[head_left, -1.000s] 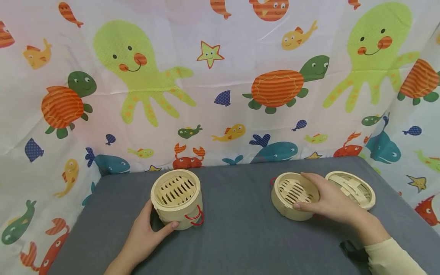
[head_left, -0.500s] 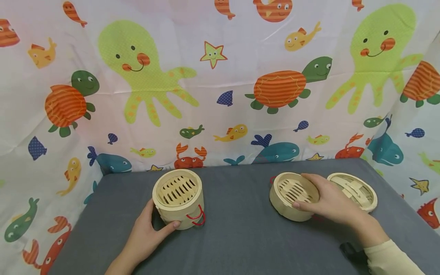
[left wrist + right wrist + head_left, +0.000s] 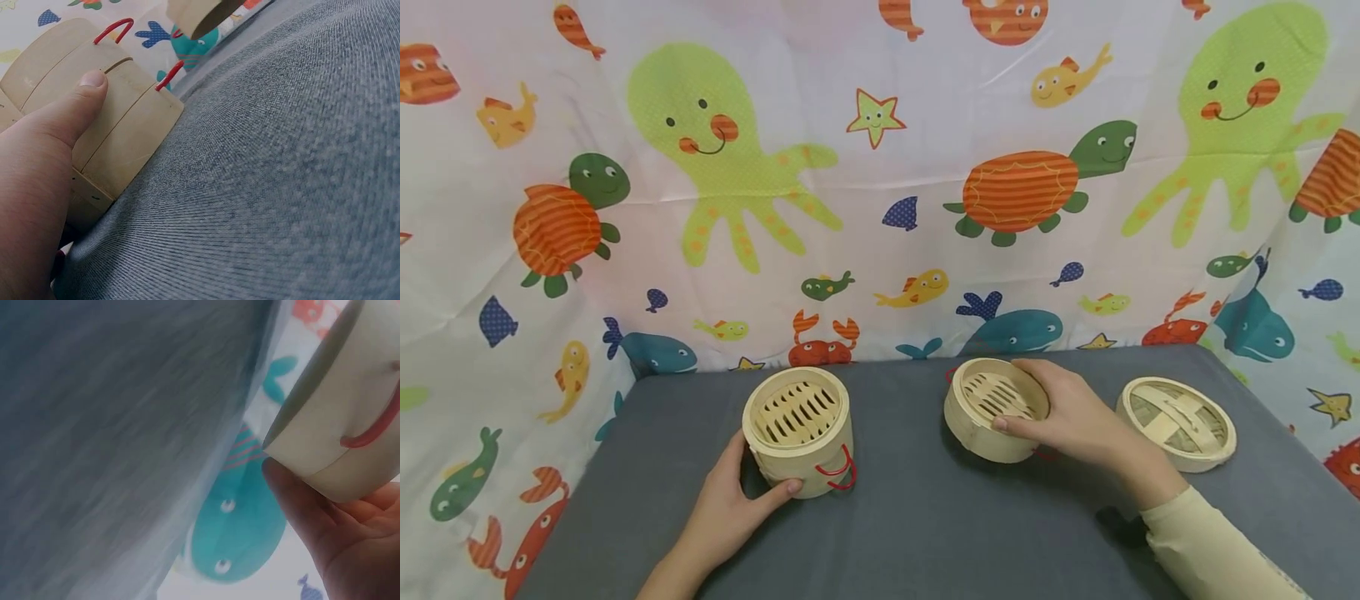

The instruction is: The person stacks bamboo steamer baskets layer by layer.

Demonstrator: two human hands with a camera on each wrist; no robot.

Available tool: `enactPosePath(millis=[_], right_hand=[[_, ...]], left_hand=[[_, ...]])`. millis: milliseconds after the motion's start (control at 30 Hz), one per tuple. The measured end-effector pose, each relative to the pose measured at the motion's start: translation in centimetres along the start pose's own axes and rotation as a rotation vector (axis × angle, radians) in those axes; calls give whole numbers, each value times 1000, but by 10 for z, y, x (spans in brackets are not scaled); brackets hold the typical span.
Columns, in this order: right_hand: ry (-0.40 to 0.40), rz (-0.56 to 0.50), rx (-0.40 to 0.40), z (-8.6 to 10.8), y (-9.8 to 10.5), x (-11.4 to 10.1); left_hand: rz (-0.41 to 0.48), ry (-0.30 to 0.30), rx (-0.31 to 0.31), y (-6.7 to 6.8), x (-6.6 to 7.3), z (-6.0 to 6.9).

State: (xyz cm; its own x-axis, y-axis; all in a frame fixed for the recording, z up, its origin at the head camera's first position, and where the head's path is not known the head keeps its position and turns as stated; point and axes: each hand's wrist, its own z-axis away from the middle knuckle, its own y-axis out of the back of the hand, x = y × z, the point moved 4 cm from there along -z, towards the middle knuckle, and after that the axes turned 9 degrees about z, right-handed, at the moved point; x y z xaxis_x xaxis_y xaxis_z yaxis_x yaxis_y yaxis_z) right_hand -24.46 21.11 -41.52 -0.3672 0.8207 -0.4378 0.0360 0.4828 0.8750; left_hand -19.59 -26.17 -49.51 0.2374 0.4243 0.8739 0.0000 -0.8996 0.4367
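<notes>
The left hand (image 3: 722, 512) is half curled about the left and near sides of the stack (image 3: 805, 462), its thumb laid along the near wall; how the fingers behind it lie is hidden. The stack stands on the grey cloth (image 3: 910, 533), in the left hand's grip. It is pale, smooth and round, with seams running around the wall. Its sunken slatted top has rows of dark slots, and two red loops, one above the other, stick out on the side away from the palm.

The right hand (image 3: 1071, 417) is partly spread, its thumb and fingers gripping the right side of the tier (image 3: 988, 437). Held just above the cloth, the tier lies to the left of the right hand, well apart from the stack. It is shallow, of the same pale make, with a slotted floor set below its rim. One red loop shows on its far left side, another just under the hand.

To the right of the right hand, beyond the forearm, the lid (image 3: 1180, 421) rests on the cloth, its woven top crossed by pale bands. A patterned curtain (image 3: 865, 208) hangs beyond both hands.
</notes>
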Motion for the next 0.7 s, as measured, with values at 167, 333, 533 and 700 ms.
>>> enactPosePath(millis=[167,333,533,700], right_hand=[[31,-10,-5,-13,-5,-20],[32,-24,5,-19,-5,-33],[52,-40,9,-19,-11,-45],[76,-29,24,-15,-10,-47]], left_hand=[[5,0,1,0,1,0],[6,12,-13,-3,4,-2],[-18,12,-8,1,5,-1],[-19,14,-9,0,4,1]])
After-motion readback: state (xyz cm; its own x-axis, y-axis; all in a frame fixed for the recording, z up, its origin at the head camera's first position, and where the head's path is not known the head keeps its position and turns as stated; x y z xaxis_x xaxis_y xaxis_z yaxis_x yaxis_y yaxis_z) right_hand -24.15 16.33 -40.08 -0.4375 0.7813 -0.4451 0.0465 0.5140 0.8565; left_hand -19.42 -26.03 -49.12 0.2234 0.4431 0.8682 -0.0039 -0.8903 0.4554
